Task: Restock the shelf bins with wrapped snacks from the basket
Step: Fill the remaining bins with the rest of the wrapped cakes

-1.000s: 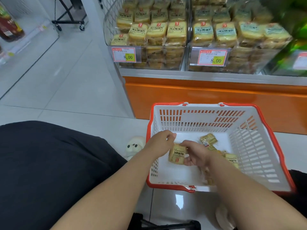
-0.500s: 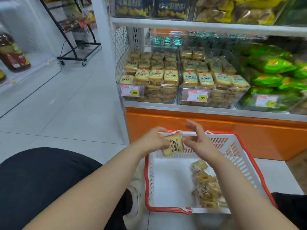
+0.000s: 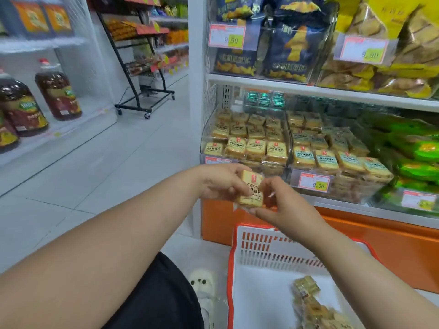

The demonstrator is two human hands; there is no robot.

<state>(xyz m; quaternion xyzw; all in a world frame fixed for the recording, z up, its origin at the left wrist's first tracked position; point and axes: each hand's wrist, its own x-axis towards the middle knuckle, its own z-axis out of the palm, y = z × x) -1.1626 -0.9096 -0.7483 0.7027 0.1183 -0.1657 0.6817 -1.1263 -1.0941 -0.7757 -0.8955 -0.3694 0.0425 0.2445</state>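
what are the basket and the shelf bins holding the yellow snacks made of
Basket: looks like moulded plastic, white slotted walls with a glossy red rim.
Shelf bins: seemingly clear rigid plastic, perhaps acrylic; the stacked snacks show through the walls, and the edges catch glare.

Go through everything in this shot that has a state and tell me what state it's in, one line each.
Left hand: gripping the wrapped snack.
Right hand: fingers pinching the same snack.
Wrapped snack: held in the air, in front of the bins.
Basket: on the floor, mostly bare, a few snacks in its right corner.
Left snack bin: nearly full, rows stacked.
Right snack bin: nearly full.
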